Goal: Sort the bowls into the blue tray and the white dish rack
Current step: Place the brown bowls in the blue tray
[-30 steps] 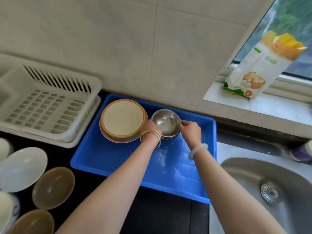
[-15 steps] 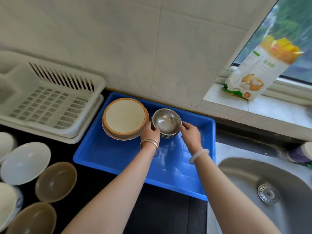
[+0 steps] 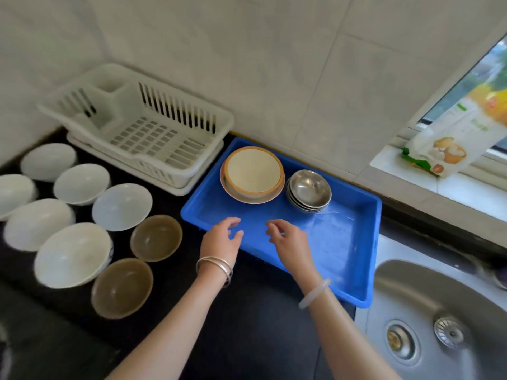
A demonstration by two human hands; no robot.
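The blue tray [image 3: 343, 242] lies on the dark counter against the wall. At its far end stand a cream bowl with an orange rim [image 3: 253, 171] on a pinkish plate, and a stack of steel bowls [image 3: 308, 189] to its right. The white dish rack [image 3: 145, 124] sits empty to the left of the tray. Several white bowls [image 3: 122, 207] and two brown bowls [image 3: 155, 237] lie on the counter at the left. My left hand [image 3: 220, 241] and my right hand [image 3: 290, 241] hover over the tray's near edge, fingers loosely curled, holding nothing.
A steel sink [image 3: 439, 325] with a drain lies at the lower right beside the tray. A food packet [image 3: 450, 141] leans on the window sill at the right. A tiled wall stands behind the rack and tray.
Both hands have let go of the steel bowl stack and drawn back toward me to the tray's near edge. The view has swung left, showing more bowls on the counter.
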